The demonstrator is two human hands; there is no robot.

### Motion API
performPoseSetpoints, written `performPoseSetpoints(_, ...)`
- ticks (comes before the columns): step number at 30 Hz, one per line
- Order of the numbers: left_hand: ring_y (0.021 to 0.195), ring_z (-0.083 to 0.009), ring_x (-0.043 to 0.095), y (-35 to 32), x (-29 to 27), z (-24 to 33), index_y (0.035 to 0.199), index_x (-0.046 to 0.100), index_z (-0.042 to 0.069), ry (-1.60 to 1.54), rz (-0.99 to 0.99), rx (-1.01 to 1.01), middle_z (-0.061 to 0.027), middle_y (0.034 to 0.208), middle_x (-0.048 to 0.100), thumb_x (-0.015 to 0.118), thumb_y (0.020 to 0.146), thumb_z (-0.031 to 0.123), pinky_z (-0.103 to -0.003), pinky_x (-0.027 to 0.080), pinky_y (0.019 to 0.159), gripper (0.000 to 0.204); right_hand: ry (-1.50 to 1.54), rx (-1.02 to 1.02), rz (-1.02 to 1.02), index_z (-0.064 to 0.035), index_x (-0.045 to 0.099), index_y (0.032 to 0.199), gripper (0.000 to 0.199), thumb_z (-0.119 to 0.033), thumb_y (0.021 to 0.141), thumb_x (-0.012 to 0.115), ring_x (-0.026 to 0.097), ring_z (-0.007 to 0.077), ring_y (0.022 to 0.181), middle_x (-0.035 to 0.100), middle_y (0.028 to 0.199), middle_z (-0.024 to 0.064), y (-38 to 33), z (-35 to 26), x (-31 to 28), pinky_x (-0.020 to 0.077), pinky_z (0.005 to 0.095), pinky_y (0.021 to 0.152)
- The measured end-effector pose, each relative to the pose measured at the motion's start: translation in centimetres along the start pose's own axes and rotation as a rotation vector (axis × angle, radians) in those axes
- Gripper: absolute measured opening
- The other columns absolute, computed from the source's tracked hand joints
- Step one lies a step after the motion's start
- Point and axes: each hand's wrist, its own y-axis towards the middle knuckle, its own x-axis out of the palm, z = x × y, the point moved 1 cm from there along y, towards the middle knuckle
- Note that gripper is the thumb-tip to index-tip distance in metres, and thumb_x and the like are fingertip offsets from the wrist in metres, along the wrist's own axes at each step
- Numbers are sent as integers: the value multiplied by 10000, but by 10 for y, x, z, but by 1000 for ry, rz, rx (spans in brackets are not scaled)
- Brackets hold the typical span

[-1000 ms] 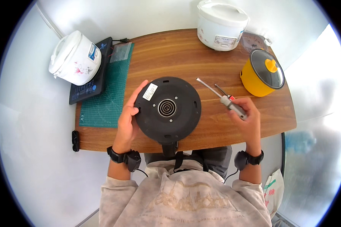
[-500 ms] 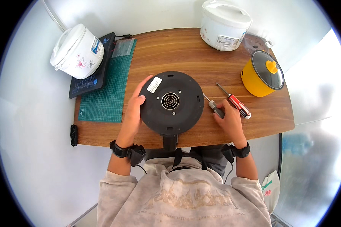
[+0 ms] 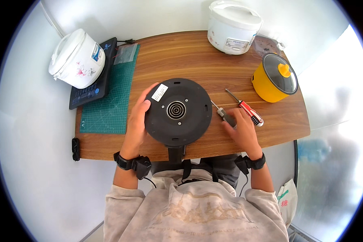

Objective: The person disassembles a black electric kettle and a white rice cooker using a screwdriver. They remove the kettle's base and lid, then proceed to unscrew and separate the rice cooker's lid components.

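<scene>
My left hand point(image 3: 138, 120) grips the left rim of a black electric kettle point(image 3: 193, 126), whose round underside faces up. That underside has a ringed metal connector at its middle, several screws and slots, and a white label. The kettle's handle point(image 3: 175, 155) points toward me, past the table's front edge. Over a grey-handled screwdriver point(image 3: 228, 118) lying right of the kettle is my right hand point(image 3: 244, 130), thumb and fingers apart on either side of the handle. The screwdriver's tip reaches the kettle's edge. Just beyond that hand lies a red-and-black screwdriver point(image 3: 250, 112).
A yellow pot point(image 3: 269, 86) with a glass lid stands at right. Behind it are a white rice cooker point(image 3: 233, 30) and a clear bag point(image 3: 265, 46). At left, another rice cooker point(image 3: 77, 60) rests on a black induction cooktop point(image 3: 84, 94), beside a green cutting mat point(image 3: 109, 115).
The thumb and fingers of my right hand have spread around the grey screwdriver's handle. My left hand keeps the kettle in nearly the same pose; the whole view has shifted slightly.
</scene>
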Motion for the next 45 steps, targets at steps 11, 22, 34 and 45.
performPoseSetpoints(11,1263,-232,573,-2,-3,2,1471,445,-35,47,72,8,-182,1388,579,392,994,247,-329,448,1078,557,-197,143,96,-39,611,1137,340,-91,831,749,581,380,1115,557,1235,168,-5,39,-35,495,445,924)
performPoseSetpoints(22,1268,-239,575,0,3,2,1465,449,-50,69,16,8,-176,1404,569,446,985,294,-331,444,1084,590,-229,335,-30,-42,656,1147,385,-149,805,793,640,363,988,671,1071,157,-9,52,-45,519,452,835)
performPoseSetpoints(34,1268,-210,546,-1,-2,-4,1446,465,-59,22,4,22,-161,1388,574,406,987,192,-312,396,1101,527,549,196,420,10,592,1178,447,-158,842,834,648,121,798,668,995,76,20,-26,-125,525,204,689)
performPoseSetpoints(45,1253,-195,552,-3,-4,-4,1438,478,-47,11,0,32,-146,1379,578,396,1006,165,-302,404,1090,488,342,-167,34,-13,600,1082,550,-461,826,789,595,91,812,622,922,32,87,-157,-145,457,237,720)
